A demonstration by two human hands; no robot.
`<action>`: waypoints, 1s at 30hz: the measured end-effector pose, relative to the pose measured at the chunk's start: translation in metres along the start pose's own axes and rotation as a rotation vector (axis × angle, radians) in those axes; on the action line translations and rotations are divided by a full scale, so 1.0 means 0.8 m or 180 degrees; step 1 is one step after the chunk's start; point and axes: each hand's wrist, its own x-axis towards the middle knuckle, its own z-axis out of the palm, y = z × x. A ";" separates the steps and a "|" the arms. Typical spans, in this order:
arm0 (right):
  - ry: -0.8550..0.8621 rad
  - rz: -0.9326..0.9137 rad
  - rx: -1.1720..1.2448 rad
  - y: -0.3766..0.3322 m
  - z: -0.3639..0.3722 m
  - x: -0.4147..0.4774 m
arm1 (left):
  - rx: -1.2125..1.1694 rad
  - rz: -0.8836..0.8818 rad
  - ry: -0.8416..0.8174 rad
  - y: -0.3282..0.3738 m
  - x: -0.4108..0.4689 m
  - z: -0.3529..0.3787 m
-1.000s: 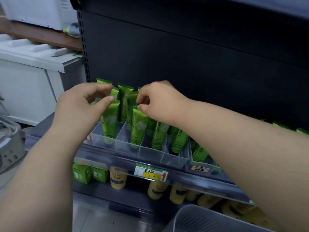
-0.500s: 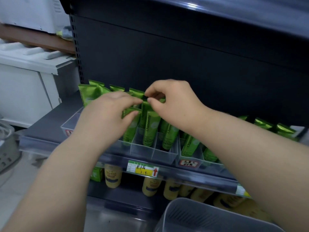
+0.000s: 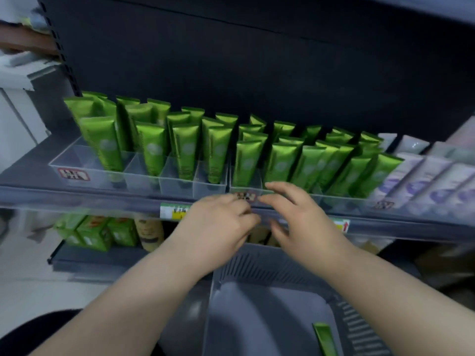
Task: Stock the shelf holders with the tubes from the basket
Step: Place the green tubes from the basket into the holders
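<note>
Retail shelving with a matte black back panel (image 3: 257, 60) and a black perforated metal upright (image 3: 63, 50) stood on a pale smooth floor (image 3: 23, 258). A white cabinet (image 3: 15, 109) under a brown wooden ledge (image 3: 23, 43) stood at left.

Both bare forearms reach forward, side by side. The left hand (image 3: 218, 227) has loosely bent fingers and holds nothing; the right hand (image 3: 303, 222) spreads relaxed fingers (both slightly blurred).
</note>
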 end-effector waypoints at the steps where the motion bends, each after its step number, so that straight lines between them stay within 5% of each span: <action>1: -0.0045 0.0103 0.0020 0.010 0.007 -0.022 | -0.0056 0.0093 -0.0111 0.017 -0.002 0.009; 7: -0.0790 0.1086 0.0211 0.063 0.052 -0.158 | -0.0629 0.0406 -0.1108 0.098 -0.025 0.071; 17: -0.2034 0.3061 0.0828 0.127 0.106 -0.270 | -0.0513 0.0000 -0.2694 0.171 -0.060 0.144; 30: -0.3203 0.3352 0.0636 0.154 0.182 -0.284 | -0.0934 -0.0715 -0.3461 0.205 -0.086 0.209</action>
